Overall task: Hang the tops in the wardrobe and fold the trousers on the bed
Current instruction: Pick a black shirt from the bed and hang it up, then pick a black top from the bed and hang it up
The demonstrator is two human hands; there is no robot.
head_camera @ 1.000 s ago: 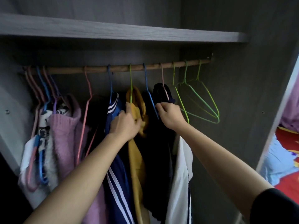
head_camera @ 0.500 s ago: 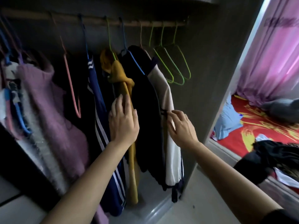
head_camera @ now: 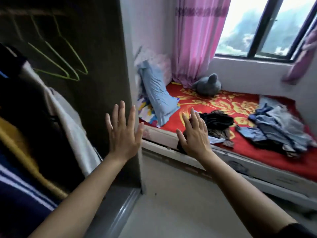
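Observation:
Both my hands are raised with fingers spread and hold nothing. My left hand (head_camera: 122, 129) hovers in front of the wardrobe's side panel (head_camera: 103, 83). My right hand (head_camera: 194, 133) is over the bed's near edge (head_camera: 223, 160). Hung tops fill the wardrobe at the left: a black and white top (head_camera: 56, 117), a yellow one (head_camera: 22, 150) and a navy striped one (head_camera: 20, 194). Empty green hangers (head_camera: 68, 66) hang beside them. On the red bed sheet lie a dark garment pile (head_camera: 217, 121) just beyond my right hand and a heap of blue and grey clothes (head_camera: 277, 127) further right.
A light blue pillow (head_camera: 157, 93) leans at the bed's head beside the wardrobe. A grey plush toy (head_camera: 207, 85) sits under the pink curtain (head_camera: 193, 40). A window (head_camera: 265, 26) is at the upper right. Pale floor (head_camera: 180, 203) lies between wardrobe and bed.
My view has swung right from the wardrobe rail to the bed. Both hands let go of the hung tops and now hang open in the air.

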